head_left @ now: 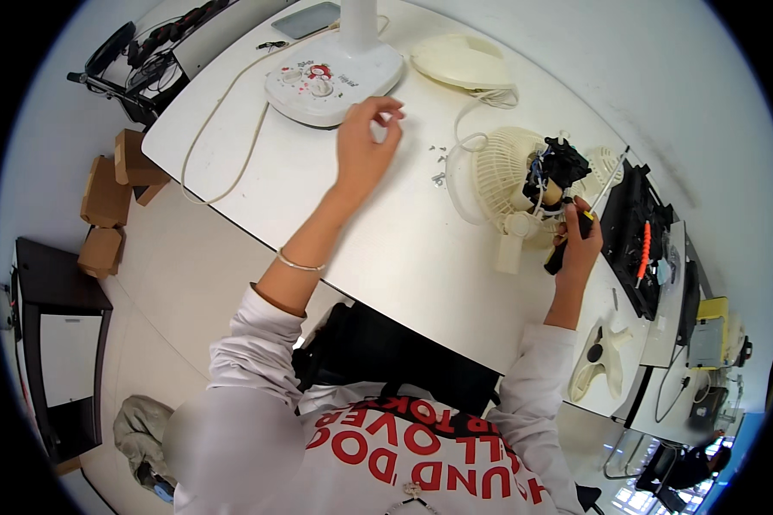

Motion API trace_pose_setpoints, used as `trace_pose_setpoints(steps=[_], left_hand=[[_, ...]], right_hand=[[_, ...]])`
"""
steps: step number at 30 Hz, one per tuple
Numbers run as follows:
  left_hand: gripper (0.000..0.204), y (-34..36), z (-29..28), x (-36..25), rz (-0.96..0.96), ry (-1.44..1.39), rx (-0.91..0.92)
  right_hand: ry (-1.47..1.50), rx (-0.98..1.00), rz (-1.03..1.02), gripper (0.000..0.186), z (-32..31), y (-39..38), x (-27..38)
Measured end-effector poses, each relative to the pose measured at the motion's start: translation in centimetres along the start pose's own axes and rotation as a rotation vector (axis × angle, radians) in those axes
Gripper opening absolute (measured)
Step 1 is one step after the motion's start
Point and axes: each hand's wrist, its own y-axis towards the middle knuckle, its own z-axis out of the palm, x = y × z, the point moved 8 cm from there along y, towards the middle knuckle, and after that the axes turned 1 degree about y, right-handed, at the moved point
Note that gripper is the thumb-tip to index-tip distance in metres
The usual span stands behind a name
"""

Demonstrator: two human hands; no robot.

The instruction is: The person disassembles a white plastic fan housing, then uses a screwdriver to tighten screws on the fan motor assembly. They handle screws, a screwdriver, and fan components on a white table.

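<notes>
While left hand [369, 144] curls (loosely), right hand [581, 242] grips a screwdriver [587, 223].

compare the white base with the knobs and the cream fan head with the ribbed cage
The white base is smooth and closed; the cream fan head has ribs and exposed black inner parts.
The base has a red printed pattern; the fan head's cream ribs look plain.
The left hand is beside the base; the right hand, holding a screwdriver, is at the fan head.
Both rest on the white table.
</notes>
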Motion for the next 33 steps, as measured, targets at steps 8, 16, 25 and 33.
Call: trace_pose_setpoints(steps=[8, 16, 25, 33], left_hand=[[0.019, -0.8, 2.1, 1.8, -0.042, 0.134, 0.325], [0.018, 0.4, -0.9, 3.9, -0.270, -0.099, 0.122], [0.016, -0.7, 1.3, 1.8, -0.140, 0.091, 0.287], [0.015, -1.9, 5.3, 0.6, -0.007, 0.182, 0.497]], right_hand=[[0.001, 0.023, 0.020, 0.025, 0.6, -0.2, 0.5], [0.125, -0.018, -0.056, 0.024, 0.5, -0.4, 1.0], [0.266, 0.037, -0.012, 0.022, 1.8, -1.0, 1.9], [0.271, 0.088, 0.008, 0.019, 2.4, -0.3, 2.2]])
